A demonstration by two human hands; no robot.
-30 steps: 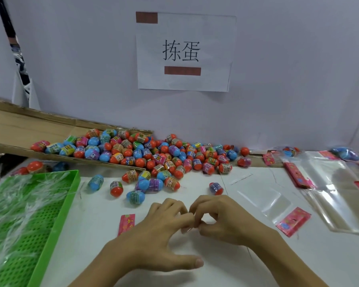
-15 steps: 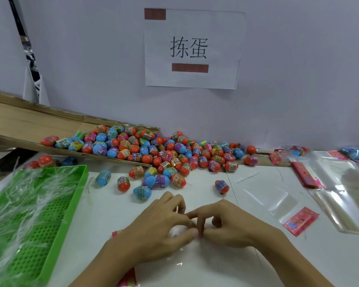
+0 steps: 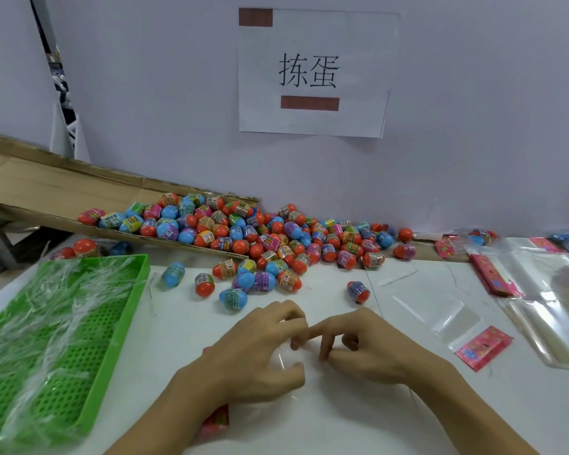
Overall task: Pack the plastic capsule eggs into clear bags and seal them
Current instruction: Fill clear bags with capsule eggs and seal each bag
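A heap of orange and blue capsule eggs [image 3: 276, 238] spills from a cardboard chute onto the white table [image 3: 342, 418]. Near the table's front middle, my left hand [image 3: 260, 349] and my right hand [image 3: 365, 346] meet fingertip to fingertip over a small clear bag [image 3: 284, 361]. Both hands pinch its thin film with curled fingers. The bag is almost invisible, and I cannot see what it holds. One lone egg [image 3: 358, 291] lies just beyond my right hand.
A green perforated tray [image 3: 79, 339] strewn with clear plastic strips fills the left. Flat clear bags [image 3: 440, 310] and a larger stack [image 3: 552, 300] lie at the right among pink header cards [image 3: 483, 348]. Another pink card [image 3: 216, 421] pokes out under my left forearm.
My view has shifted a little. Both hands stay together at the clear bag, with their fingers working slightly; my left thumb has drawn in toward the fingertips.
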